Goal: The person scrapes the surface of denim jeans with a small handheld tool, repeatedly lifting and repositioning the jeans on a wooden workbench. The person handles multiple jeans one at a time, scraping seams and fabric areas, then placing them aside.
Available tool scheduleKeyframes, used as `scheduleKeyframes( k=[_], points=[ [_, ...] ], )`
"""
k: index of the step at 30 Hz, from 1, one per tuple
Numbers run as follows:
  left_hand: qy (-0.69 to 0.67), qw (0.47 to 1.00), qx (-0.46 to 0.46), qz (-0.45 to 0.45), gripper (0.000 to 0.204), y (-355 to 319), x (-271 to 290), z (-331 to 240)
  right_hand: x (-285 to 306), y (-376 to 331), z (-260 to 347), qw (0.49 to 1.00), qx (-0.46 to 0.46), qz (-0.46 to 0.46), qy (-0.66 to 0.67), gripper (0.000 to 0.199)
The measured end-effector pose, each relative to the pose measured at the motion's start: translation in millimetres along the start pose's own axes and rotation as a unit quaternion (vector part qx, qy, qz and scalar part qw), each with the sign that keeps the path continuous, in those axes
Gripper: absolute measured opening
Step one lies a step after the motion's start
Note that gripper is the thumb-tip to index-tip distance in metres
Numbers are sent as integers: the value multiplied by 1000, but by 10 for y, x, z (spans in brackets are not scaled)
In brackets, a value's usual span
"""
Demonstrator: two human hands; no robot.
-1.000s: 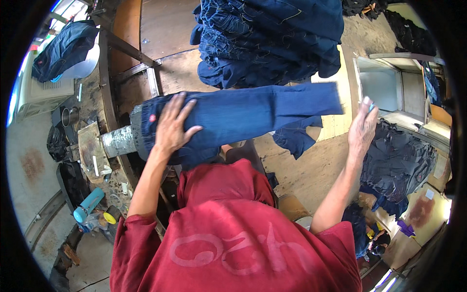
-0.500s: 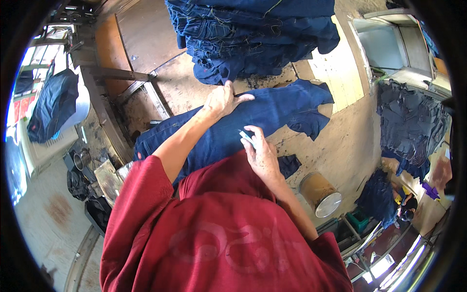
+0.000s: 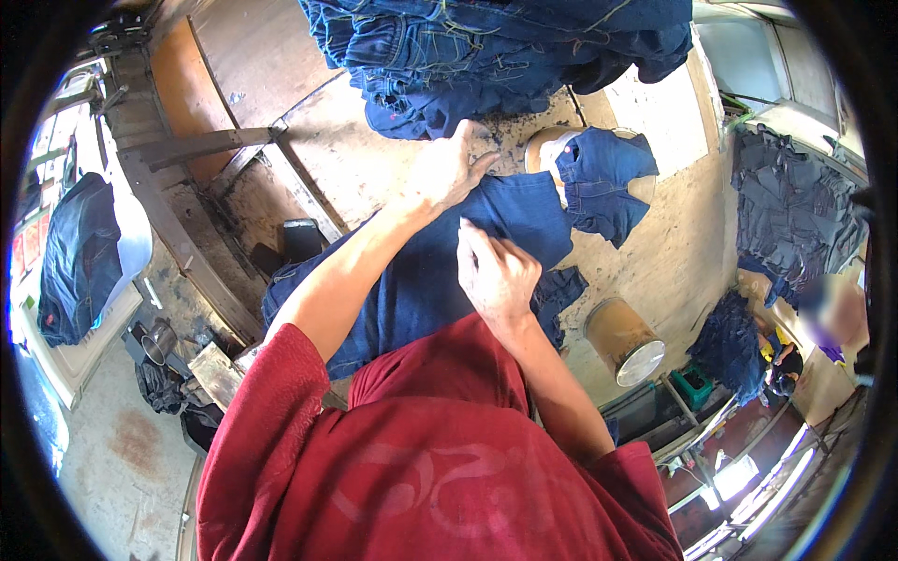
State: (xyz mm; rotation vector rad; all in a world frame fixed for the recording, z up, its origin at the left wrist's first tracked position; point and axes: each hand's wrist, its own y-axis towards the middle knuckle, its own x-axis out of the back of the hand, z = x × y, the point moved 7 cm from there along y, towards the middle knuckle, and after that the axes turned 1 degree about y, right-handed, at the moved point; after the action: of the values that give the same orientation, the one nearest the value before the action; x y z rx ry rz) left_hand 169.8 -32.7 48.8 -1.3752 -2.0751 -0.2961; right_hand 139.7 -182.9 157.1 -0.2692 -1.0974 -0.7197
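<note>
Dark blue denim jeans (image 3: 402, 280) lie across my lap, one broad end reaching to the right. My left hand (image 3: 447, 178) is over their far edge, thumb spread away from the stretched fingers. Close to my body, my right hand (image 3: 500, 279) is curled shut above the denim. Its fingers hide the small pale thread snips seen there half a second ago. Just beyond the left fingertips rises a tall pile of jeans (image 3: 505, 47) with loose threads hanging from it. Another denim part with a waistband (image 3: 606, 182) rests to the right, partly over a round tan container (image 3: 541, 148).
A tan drum (image 3: 622, 338) stands on the floor to the right. Dark cloth pieces (image 3: 790, 206) are heaped at the far right, with more denim (image 3: 725, 360) below. Wooden beams (image 3: 201, 145) and a metal cup (image 3: 159, 341) are on the left.
My left hand has shifted up and right, its fingers now stretched out. The right hand has turned over, hiding the snips. The waistband part now shows apart from the denim on my lap.
</note>
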Motion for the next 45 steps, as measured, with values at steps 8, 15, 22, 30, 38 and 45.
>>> scheduleKeyframes(
  k=[8, 15, 22, 30, 38, 45],
  points=[
    [-35, 997, 42, 52, 46, -1, -45, 33, 120, -255, 28, 996, -21, 90, -16, 7],
    [-25, 999, 30, 13, 47, -9, -43, 34, 218, -320, -72, 994, -64, -10, 92, 18],
    [-19, 999, 44, 12, 46, -3, -50, 54, -87, 33, -46, 999, -28, 25, 6, 7],
    [-8, 999, 27, -15, 44, -36, 0, 14, 266, -201, 67, 997, -42, 59, -13, 6],
    [-16, 998, 55, -1, 42, -20, -19, 30, -29, 13, -61, 999, -19, 38, 20, 6],
    [24, 999, 33, -26, 41, -59, 57, -39, 149, -106, -29, 995, -48, 81, 25, 4]
  ],
)
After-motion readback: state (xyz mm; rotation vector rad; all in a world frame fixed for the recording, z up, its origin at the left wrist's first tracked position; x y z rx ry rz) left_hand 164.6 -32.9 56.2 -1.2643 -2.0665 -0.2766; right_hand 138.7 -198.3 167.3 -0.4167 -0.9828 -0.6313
